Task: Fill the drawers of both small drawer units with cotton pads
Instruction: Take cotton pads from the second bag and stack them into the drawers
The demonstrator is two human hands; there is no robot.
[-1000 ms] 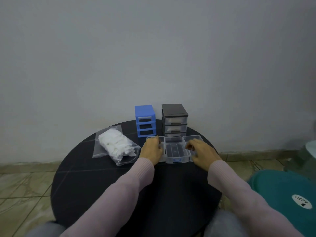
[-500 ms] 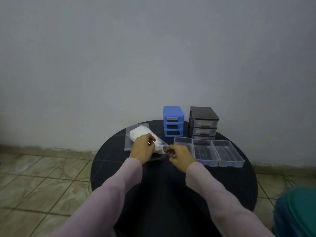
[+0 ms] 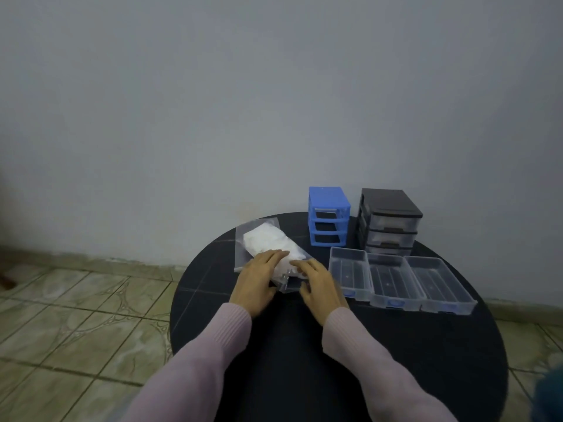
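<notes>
From my head view, bag of cotton pads (image 3: pixel 268 243) on the desk (image 3: pixel 396 345), my left hand (image 3: pixel 259 281) flat on its near end, my right hand (image 3: pixel 320 287) beside, fingers on the bag's mouth, three clear drawers (image 3: pixel 399 280) right of my hands, blue unit (image 3: pixel 328 216) and black unit (image 3: pixel 390 220) behind.

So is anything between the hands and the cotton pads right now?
Yes: the clear bag encloses the cotton pads. The left hand and right hand rest at its near end; whether it is open cannot be told.
</notes>
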